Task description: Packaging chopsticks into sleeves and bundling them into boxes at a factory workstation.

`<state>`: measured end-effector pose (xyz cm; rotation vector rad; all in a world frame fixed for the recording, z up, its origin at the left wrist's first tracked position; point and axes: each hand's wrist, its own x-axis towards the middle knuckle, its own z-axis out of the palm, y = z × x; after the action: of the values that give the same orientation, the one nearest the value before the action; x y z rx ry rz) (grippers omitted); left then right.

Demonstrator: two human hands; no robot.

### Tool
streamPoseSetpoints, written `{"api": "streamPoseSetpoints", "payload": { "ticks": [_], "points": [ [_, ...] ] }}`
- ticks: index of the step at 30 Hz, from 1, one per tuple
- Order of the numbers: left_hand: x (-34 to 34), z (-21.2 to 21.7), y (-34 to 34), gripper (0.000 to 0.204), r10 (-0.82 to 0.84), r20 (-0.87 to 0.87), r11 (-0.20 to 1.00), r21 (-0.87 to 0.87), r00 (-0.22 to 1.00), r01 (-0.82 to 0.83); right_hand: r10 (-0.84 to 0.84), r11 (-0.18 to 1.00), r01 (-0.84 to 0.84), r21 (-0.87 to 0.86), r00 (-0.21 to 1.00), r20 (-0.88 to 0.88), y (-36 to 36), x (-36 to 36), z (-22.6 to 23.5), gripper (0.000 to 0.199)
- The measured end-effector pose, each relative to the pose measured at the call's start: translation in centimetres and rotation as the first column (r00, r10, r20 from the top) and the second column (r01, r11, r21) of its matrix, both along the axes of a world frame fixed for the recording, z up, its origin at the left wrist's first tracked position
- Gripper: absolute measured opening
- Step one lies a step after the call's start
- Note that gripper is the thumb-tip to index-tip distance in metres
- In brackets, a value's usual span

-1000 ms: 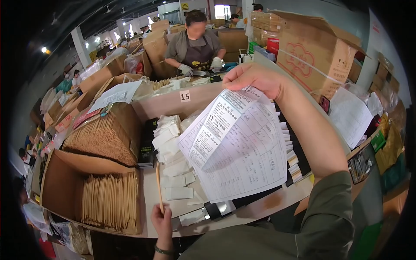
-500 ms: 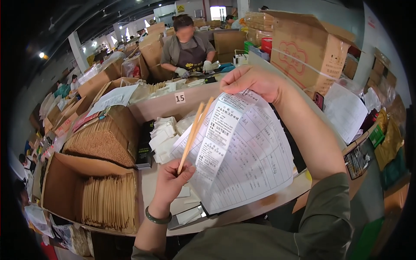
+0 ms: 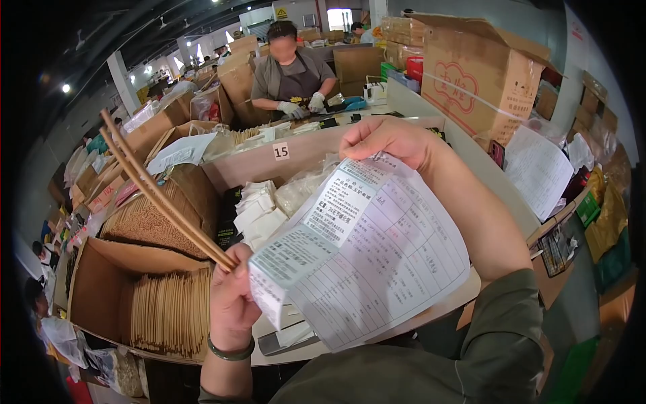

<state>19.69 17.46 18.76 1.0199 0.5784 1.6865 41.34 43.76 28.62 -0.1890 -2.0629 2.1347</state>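
A pair of brown wooden chopsticks (image 3: 165,196) is gripped in my left hand (image 3: 232,296), slanting up and to the left. That hand also touches the lower left corner of a printed label strip (image 3: 313,236). My right hand (image 3: 393,141) pinches the top edge of a white form sheet (image 3: 397,262) and the strip lying over it, holding both up above the table. Handwriting and ruled lines cover the form. Below my left hand, a flat grey-and-white item (image 3: 286,340) rests on the table edge, partly hidden.
An open cardboard box (image 3: 101,276) of upright chopsticks stands at left, with another full box (image 3: 158,219) behind. White paper sleeves (image 3: 259,215) lie before a low partition (image 3: 235,161). Beyond it, a gloved co-worker (image 3: 293,74) works. A large carton (image 3: 471,81) stands at right.
My left hand has moved left and down, and the chopsticks now tilt to the upper left. The label strip's lower end has swung left to that hand. My right hand has barely moved.
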Motion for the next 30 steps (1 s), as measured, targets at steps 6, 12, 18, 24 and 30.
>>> {"api": "streamPoseSetpoints", "payload": {
  "ticks": [6,12,18,24,30],
  "points": [
    [0.8,1.8,-0.3,0.018,-0.071,0.142,0.987,0.153,0.987,0.049,0.015,0.999,-0.014,-0.047,1.000,0.027,0.0,-0.3,-0.5,0.013],
    [1.4,3.1,-0.5,0.025,-0.023,0.257,0.998,0.065,0.966,0.006,-0.035,0.998,0.036,-0.044,0.999,0.014,-0.3,-0.5,-0.9,0.014],
    [1.2,2.8,-0.5,0.023,-0.053,0.259,0.996,0.088,0.964,0.031,-0.019,0.999,0.020,-0.042,1.000,0.019,-0.1,-0.6,-1.0,0.015],
    [1.3,3.0,-0.4,0.022,-0.036,0.294,0.998,0.058,0.955,0.020,-0.036,0.999,0.037,-0.034,0.999,0.010,0.0,-0.6,-1.3,0.015],
    [1.3,2.9,-0.2,0.020,-0.071,0.275,0.994,0.098,0.959,0.046,0.003,0.999,-0.003,-0.045,1.000,0.001,0.2,-0.7,-1.4,0.015]
  ]
}}
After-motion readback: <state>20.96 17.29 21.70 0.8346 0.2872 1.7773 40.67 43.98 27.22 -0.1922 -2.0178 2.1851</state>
